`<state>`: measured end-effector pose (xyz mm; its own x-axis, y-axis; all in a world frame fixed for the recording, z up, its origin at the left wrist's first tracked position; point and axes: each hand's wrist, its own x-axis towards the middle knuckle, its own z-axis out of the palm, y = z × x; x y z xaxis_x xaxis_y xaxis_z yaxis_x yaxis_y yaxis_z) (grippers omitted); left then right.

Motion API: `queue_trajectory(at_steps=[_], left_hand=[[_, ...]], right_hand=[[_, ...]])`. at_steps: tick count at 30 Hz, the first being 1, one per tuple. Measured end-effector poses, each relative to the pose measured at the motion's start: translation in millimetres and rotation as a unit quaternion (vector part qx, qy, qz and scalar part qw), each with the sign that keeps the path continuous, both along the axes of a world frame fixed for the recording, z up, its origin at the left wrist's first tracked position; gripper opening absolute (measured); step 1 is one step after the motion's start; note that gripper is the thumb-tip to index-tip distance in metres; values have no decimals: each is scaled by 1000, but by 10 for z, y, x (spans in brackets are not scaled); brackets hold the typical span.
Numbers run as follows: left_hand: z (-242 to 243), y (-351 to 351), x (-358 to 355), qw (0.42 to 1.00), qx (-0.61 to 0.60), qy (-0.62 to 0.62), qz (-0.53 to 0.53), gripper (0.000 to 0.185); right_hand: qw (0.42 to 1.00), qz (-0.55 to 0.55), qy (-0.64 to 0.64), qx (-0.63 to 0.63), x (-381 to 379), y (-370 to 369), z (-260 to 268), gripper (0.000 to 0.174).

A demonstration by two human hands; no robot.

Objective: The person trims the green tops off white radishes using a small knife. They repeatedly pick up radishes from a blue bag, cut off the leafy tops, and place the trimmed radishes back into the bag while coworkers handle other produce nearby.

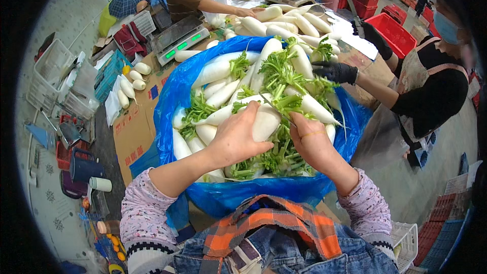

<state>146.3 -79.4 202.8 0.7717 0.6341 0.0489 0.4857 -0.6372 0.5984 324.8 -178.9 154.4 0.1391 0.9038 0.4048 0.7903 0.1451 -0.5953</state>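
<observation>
A white daikon radish (265, 122) is gripped in my left hand (236, 134), its leafy end turned to the right. My right hand (312, 137) is closed around a knife (269, 102), whose thin blade lies across the top of that radish by the green stems. Most of the handle is hidden in my fingers. Below both hands, a large blue plastic bag (171, 95) stands with its mouth spread wide, full of daikon radishes (213, 74) with trimmed and leafy tops. Cut green leaves (281, 156) lie among them, just under my hands.
Across the bag, a co-worker's black-gloved hand (335, 72) touches the radish leaves; the other glove holds a knife (350, 3). Another person's hand (247, 12) rests at a radish pile (285, 24). A digital scale (180, 40) and several short radishes (131, 82) lie left on cardboard (129, 133).
</observation>
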Motion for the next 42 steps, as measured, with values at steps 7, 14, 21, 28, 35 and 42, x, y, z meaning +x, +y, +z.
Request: queue_trajectory(at_steps=[7, 14, 21, 28, 35, 42], left_hand=[[-42, -75, -48, 999, -34, -2, 6, 73], [326, -126, -459, 972, -140, -188, 31, 69], [173, 105, -554, 792, -471, -384, 65, 57], [-19, -76, -497, 792, -545, -267, -66, 51], [-98, -148, -480, 856, -462, -231, -24, 49], [120, 398, -674, 702, -484, -495, 166, 49]], right_hand=[[997, 2, -51, -50, 7, 47, -74, 14], [991, 71, 20, -107, 15, -53, -79, 16], [941, 138, 299, -76, -237, -76, 197, 14], [907, 146, 394, -17, -362, -57, 361, 20], [883, 198, 401, -142, -216, -130, 452, 17], [937, 143, 307, -79, -225, -81, 326, 19]])
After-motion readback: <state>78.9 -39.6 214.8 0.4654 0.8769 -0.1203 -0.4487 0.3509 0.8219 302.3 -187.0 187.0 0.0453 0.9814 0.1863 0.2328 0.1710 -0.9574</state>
